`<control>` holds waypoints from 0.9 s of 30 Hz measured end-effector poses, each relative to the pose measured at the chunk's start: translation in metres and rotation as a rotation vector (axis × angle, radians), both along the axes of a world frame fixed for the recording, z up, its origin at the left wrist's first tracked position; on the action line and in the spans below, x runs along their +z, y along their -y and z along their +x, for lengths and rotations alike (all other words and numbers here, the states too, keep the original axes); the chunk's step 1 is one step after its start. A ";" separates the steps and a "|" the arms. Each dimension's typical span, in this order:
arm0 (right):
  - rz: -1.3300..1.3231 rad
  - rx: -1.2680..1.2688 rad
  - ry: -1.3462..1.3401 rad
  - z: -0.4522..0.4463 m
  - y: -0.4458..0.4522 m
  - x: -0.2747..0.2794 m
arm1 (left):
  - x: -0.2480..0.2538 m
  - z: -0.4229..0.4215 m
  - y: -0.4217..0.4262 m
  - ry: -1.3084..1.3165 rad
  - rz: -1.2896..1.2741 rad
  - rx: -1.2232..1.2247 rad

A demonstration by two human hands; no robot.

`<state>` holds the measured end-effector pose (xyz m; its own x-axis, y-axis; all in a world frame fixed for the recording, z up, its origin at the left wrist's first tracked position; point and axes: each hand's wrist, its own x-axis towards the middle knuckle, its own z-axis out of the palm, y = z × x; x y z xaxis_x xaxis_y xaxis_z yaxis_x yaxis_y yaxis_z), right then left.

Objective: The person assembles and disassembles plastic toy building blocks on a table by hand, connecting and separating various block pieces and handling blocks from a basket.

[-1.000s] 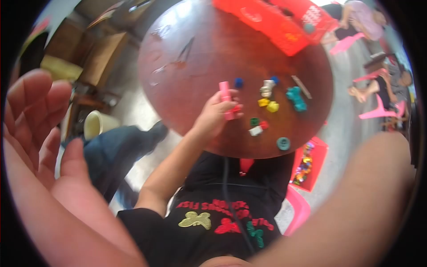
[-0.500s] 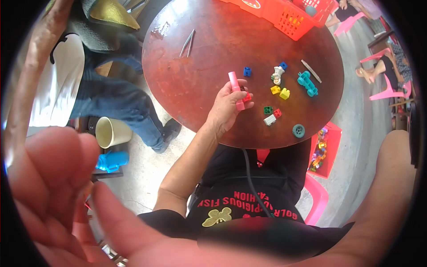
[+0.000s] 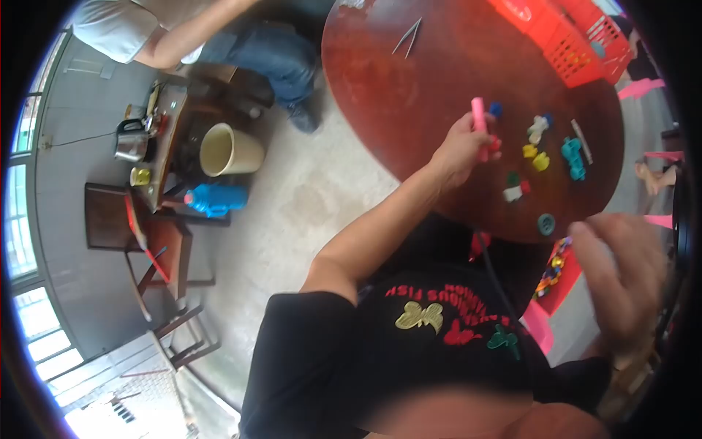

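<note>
Over the round table, my left hand (image 3: 468,150) is closed around a long pink toy piece (image 3: 478,110), which stands up out of the fist. A red block (image 3: 495,144) shows at its fingers. My right hand (image 3: 625,271) is raised close to the camera at the right, blurred, with loosely bent fingers and nothing visible in them. Near the left hand lie a blue block (image 3: 496,109), yellow blocks (image 3: 540,162), a white figure (image 3: 537,130), a white block (image 3: 512,194) and a dark green block (image 3: 513,178). A teal toy vehicle base (image 3: 573,158) lies farther right.
Tweezers (image 3: 409,36), a white stick (image 3: 581,139) and a grey-green wheel (image 3: 545,224) rest on the table (image 3: 439,80). A red basket (image 3: 578,55) stands at its far edge. A red bin of blocks (image 3: 559,282) sits below. Another person (image 3: 256,62) sits upper left, near a bucket (image 3: 238,150).
The view has swung left, so the table now appears farther right. My right hand has gone from large at the lower left to the right side. My left hand keeps holding the pink piece.
</note>
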<state>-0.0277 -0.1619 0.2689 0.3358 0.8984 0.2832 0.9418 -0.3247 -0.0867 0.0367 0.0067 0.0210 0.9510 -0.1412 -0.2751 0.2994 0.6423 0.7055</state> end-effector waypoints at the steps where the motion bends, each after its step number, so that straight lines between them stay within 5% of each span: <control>1: 0.027 -0.048 -0.042 0.005 0.011 -0.020 | -0.001 -0.002 0.000 -0.033 0.003 -0.001; 4: 0.207 -0.144 -0.290 0.030 0.028 -0.083 | -0.003 -0.009 -0.001 -0.076 -0.030 -0.021; 10: 0.350 -0.319 -0.305 0.059 0.003 -0.176 | -0.004 -0.009 0.005 -0.044 -0.017 -0.124; 27: 0.458 -0.400 -0.467 0.031 -0.010 -0.197 | -0.010 -0.012 0.010 0.040 -0.007 -0.093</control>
<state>0.0036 -0.1515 0.0717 0.7869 0.5103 0.3469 0.5926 -0.4685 -0.6552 0.0252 -0.0033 0.0110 0.9439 -0.2315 -0.2355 0.3297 0.6179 0.7138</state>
